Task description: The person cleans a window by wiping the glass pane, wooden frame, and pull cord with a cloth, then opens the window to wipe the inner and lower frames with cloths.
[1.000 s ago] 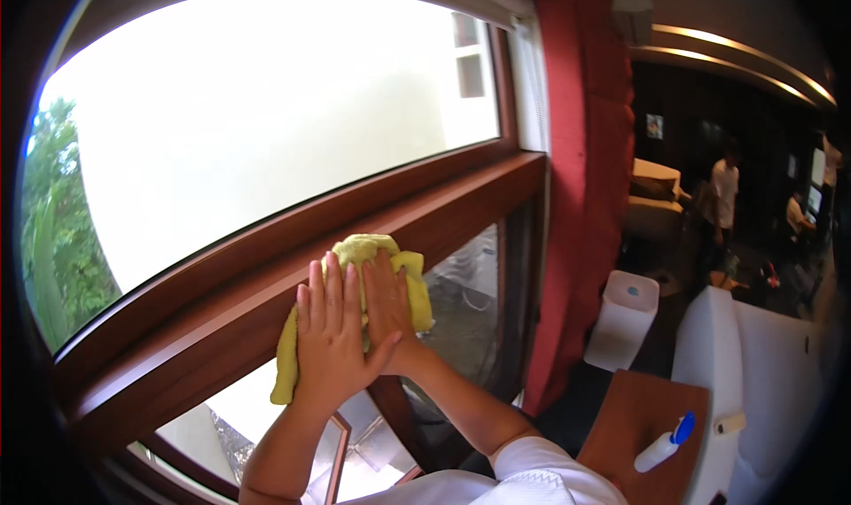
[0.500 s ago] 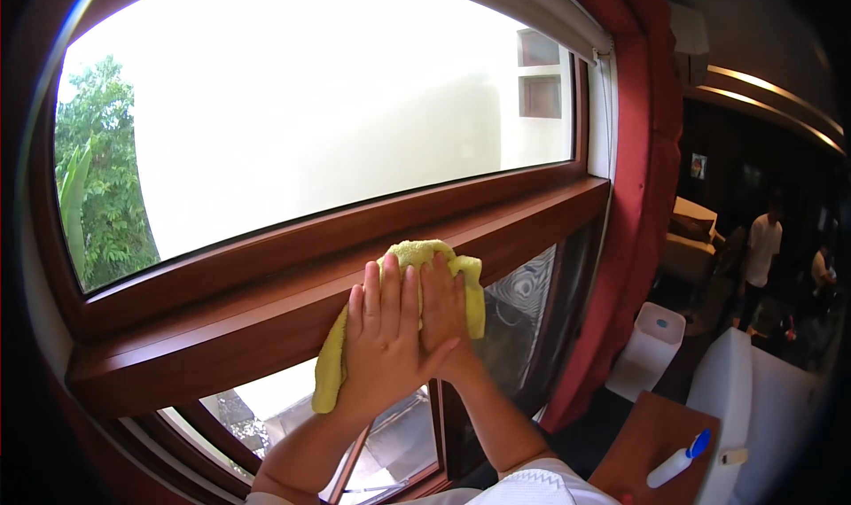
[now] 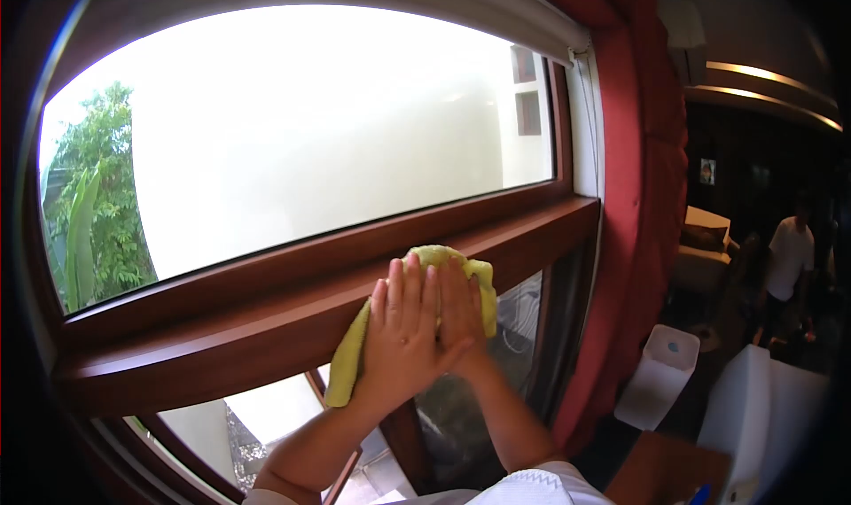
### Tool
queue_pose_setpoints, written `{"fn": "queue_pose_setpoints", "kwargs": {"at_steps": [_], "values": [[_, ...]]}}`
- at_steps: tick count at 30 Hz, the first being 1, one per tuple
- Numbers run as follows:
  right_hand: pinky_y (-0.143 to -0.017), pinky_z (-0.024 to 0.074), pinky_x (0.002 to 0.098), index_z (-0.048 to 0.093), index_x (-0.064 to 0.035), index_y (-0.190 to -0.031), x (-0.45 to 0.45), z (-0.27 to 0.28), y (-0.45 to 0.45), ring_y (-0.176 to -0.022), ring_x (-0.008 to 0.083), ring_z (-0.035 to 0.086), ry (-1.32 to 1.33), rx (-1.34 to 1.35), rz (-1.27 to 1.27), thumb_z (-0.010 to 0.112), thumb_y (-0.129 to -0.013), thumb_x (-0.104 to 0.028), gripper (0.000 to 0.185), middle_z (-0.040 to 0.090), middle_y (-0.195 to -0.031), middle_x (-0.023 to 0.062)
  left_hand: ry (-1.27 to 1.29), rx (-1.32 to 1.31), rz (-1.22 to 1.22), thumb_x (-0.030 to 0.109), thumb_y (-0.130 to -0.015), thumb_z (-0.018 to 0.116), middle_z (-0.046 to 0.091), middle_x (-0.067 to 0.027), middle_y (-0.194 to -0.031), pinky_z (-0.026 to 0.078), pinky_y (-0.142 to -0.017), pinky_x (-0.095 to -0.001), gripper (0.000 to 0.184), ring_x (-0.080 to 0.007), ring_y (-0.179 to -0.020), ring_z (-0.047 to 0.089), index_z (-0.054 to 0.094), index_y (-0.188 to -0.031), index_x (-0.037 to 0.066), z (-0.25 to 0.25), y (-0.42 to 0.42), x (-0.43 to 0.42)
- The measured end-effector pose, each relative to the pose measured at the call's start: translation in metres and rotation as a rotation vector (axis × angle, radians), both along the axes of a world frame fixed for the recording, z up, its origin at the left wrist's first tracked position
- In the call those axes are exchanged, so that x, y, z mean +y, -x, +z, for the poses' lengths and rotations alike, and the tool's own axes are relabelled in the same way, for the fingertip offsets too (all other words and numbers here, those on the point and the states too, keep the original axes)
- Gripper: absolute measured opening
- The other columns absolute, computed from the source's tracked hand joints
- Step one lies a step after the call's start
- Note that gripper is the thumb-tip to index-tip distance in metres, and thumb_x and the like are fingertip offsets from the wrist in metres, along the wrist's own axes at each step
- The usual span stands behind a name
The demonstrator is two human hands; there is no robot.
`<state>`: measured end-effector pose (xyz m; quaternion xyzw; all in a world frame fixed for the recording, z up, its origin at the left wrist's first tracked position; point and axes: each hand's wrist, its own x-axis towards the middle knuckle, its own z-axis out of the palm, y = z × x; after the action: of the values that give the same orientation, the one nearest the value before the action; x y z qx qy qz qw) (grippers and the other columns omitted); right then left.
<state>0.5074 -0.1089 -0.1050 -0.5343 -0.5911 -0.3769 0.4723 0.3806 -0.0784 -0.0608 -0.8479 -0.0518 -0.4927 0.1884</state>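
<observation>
In the head view, the only one, the yellow cloth [image 3: 347,363] lies against the front face of the wooden rail [image 3: 222,353] below the upper pane [image 3: 310,124], and it seems held there by flat pressure alone. If that pressure eased, the cloth could slide down and slip off, since nothing pinches it in sight. Its loose left end hangs below the rail's lower edge, so it might catch there or drag the rest askew. Beneath the rail, to the left, a sash stands at an angle; whether that gap is open cannot be told, but if it is, a dropped cloth could go through. A sideways push too far to the right might bring the knuckles against the red upholstered strip [image 3: 625,239] beside the frame. As for pose, both arms reach forward and upward from the bottom of the view, converging on the cloth. The left hand [image 3: 401,345] shows its back, its fingers straight, nearly side by side and pointing up, the thumb spread across the base of the right hand [image 3: 461,323]. The right hand's fingers are likewise straight and close together, not curled around anything; its thumb is hidden.
</observation>
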Motion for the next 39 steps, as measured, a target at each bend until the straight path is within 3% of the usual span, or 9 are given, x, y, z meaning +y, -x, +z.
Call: {"fn": "queue_pose_setpoints", "kwargs": {"at_steps": [16,18,20,23,28,33,35,36,39], "values": [[-0.11,0.0144,0.0496,0.019,0.0018,-0.141,-0.022,-0.013,-0.251,-0.137,0.0334,0.02,-0.062,-0.01,-0.157,0.049,-0.084,-0.041,0.077,0.024,-0.145,0.0211,-0.058,0.172,-0.058,0.045,-0.074,0.059,0.022,-0.0265,-0.144,0.014,-0.11,-0.0458,0.088,-0.039,-0.136,0.017,0.025,-0.14,-0.002,0.02,-0.218,-0.032],[-0.11,0.015,0.0486,0.019,0.0014,-0.141,0.014,-0.031,-0.319,-0.136,0.0328,0.021,-0.233,-0.183,-0.882,0.047,-0.087,-0.036,0.071,0.024,-0.145,0.0206,-0.078,0.165,-0.094,0.043,-0.077,0.055,0.023,-0.0263,-0.144,0.014,-0.11,-0.0454,0.082,-0.0382,-0.136,0.018,0.026,-0.139,-0.003,0.018,-0.252,-0.036],[-0.11,0.0166,0.0461,0.018,0.0006,-0.141,-0.024,-0.015,-0.303,-0.136,0.0312,0.023,-0.162,0.076,-0.327,0.045,-0.09,-0.026,0.063,0.025,-0.145,0.0198,-0.1,0.13,-0.146,0.04,-0.079,0.054,0.022,-0.0264,-0.144,0.014,-0.11,-0.0456,0.079,-0.0379,-0.136,0.018,0.026,-0.139,-0.003,0.015,-0.285,-0.039],[-0.109,0.017,0.0462,0.017,0.0005,-0.142,-0.018,-0.026,-0.353,-0.136,0.0313,0.022,-0.102,0.133,-0.436,0.043,-0.091,-0.027,0.063,0.023,-0.145,0.0202,-0.14,0.121,-0.174,0.037,-0.079,0.052,0.021,-0.0264,-0.144,0.013,-0.11,-0.0462,0.077,-0.0385,-0.136,0.017,0.025,-0.138,-0.005,0.013,-0.32,-0.045],[-0.11,0.015,0.0432,0.017,0.0003,-0.142,-0.059,-0.002,-0.331,-0.137,0.0367,0.016,-0.255,0.062,-0.155,0.045,-0.088,-0.034,0.07,0.019,-0.146,0.0234,-0.184,0.126,-0.127,0.032,-0.075,0.058,0.019,-0.0259,-0.145,0.011,-0.111,-0.0464,0.082,-0.0388,-0.137,0.014,0.024,-0.138,-0.007,0.006,-0.351,-0.043],[-0.111,0.0078,0.0478,0.011,-0.0059,-0.144,-0.008,-0.049,-0.372,-0.138,0.0383,0.008,0.02,0.21,-0.364,0.043,-0.085,-0.049,0.08,0.009,-0.148,0.0232,0.039,0.155,-0.365,0.036,-0.072,0.064,0.019,-0.0226,-0.146,0.011,-0.111,-0.0452,0.089,-0.036,-0.137,0.013,0.022,-0.14,-0.002,-0.003,-0.327,-0.041],[-0.112,0.002,0.0467,0.004,-0.0126,-0.146,0.055,-0.097,-0.401,-0.139,0.0334,0.003,0.214,0.119,-0.721,0.032,-0.087,-0.063,0.082,0.003,-0.151,0.0182,0.037,0.176,-0.293,0.044,-0.074,0.062,0.02,-0.0212,-0.147,0.012,-0.111,-0.0444,0.088,-0.034,-0.138,0.015,0.023,-0.141,0.001,-0.012,-0.301,-0.037],[-0.11,-0.0008,0.0523,0.0,-0.0136,-0.146,-0.001,-0.058,-0.314,-0.139,0.0364,0.0,0.01,0.227,-0.178,0.033,-0.083,-0.07,0.09,0.002,-0.151,0.0177,0.039,0.18,-0.269,0.046,-0.075,0.061,0.02,-0.021,-0.147,0.013,-0.111,-0.0443,0.088,-0.0336,-0.137,0.016,0.023,-0.141,0.001,-0.015,-0.283,-0.037],[-0.109,0.0067,0.0536,0.01,-0.0041,-0.144,-0.029,-0.048,-0.228,-0.137,0.0416,0.006,-0.053,0.157,-0.074,0.048,-0.083,-0.047,0.083,0.008,-0.148,0.0254,0.027,0.183,-0.178,0.054,-0.079,0.056,0.023,-0.0209,-0.146,0.015,-0.11,-0.0433,0.086,-0.0328,-0.137,0.02,0.025,-0.141,0.003,-0.02,-0.222,-0.032]]}}
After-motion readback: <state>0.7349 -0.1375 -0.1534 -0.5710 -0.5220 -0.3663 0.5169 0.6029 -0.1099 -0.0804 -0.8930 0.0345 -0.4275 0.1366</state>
